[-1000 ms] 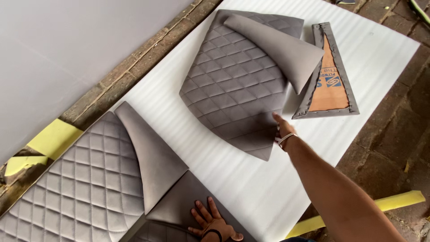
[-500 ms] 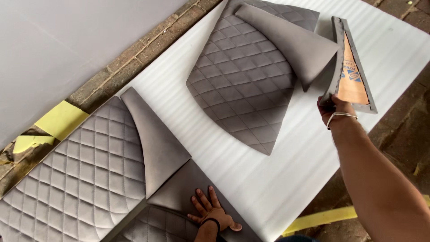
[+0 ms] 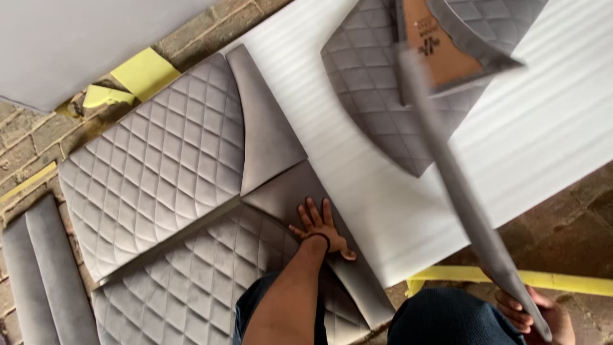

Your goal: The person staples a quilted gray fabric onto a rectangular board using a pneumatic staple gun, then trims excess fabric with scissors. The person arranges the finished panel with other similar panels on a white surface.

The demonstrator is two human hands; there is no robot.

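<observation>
From the head camera: your right hand now grips the corner of the triangular grey fabric-wrapped panel with a brown cardboard back, lifted off the white foam sheet and swung toward you; half a second ago it was only tilting up. Your left hand stays flat, fingers spread, on the smooth grey wedge beside the lower quilted grey upholstered panel.

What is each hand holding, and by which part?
Right hand grips the grey fabric-edged triangular panel by its narrow lower tip. Left hand holds nothing, resting flat on grey quilted panel.
</observation>
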